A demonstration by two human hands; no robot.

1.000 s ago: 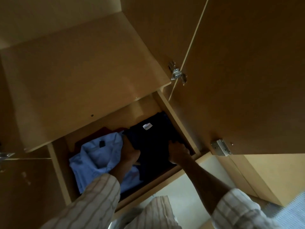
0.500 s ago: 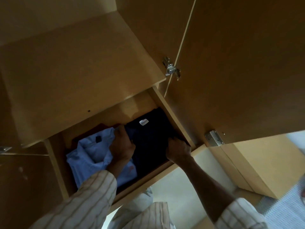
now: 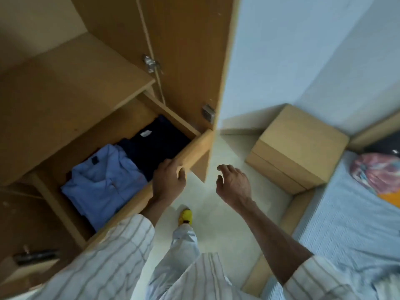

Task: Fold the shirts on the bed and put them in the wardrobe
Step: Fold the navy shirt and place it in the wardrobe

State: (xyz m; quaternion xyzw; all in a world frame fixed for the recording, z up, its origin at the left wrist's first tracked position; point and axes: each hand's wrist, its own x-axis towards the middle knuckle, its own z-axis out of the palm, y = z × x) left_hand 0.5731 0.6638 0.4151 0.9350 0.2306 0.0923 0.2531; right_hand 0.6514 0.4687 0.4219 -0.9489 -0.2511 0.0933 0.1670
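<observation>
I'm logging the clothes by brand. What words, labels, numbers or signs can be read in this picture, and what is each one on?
None can be read.
White neck tag on the navy shirt in the drawer: print too small and blurred.
Dark tag at the collar of the blue shirt: no legible text.
Patterned cloth on the bed: pattern only, no words visible.
</observation>
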